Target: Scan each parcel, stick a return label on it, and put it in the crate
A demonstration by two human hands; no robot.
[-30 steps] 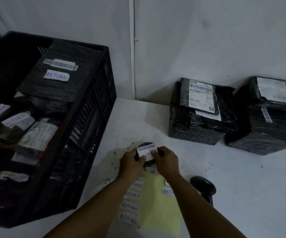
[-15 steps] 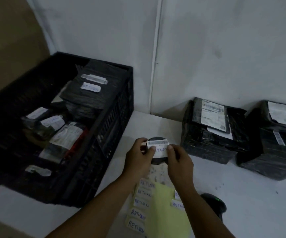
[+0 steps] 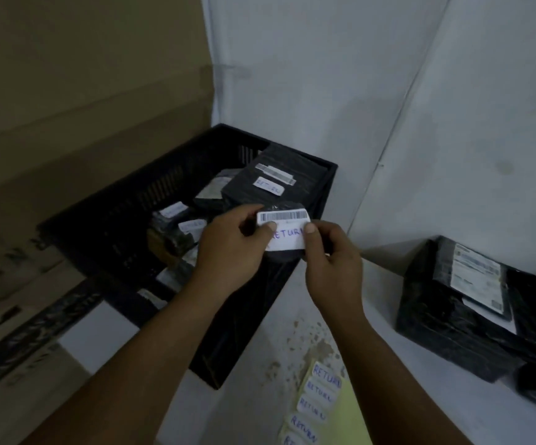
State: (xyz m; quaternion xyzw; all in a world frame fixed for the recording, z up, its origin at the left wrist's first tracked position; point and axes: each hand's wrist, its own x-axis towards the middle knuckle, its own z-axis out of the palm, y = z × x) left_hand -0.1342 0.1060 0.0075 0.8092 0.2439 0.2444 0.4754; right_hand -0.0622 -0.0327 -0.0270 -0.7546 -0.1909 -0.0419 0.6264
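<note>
The black crate (image 3: pixel 125 220) already holds labelled parcels. Above its near corner, the left hand (image 3: pixel 228 248) and right hand (image 3: pixel 330 268) both pinch a small round parcel (image 3: pixel 287 232). Best to press the return label (image 3: pixel 287 239) flat, then lower it into a gap.

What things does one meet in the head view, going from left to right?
Brown cardboard box → black plastic crate → small round black parcel held in both hands → black wrapped parcel with a white shipping label.
</note>
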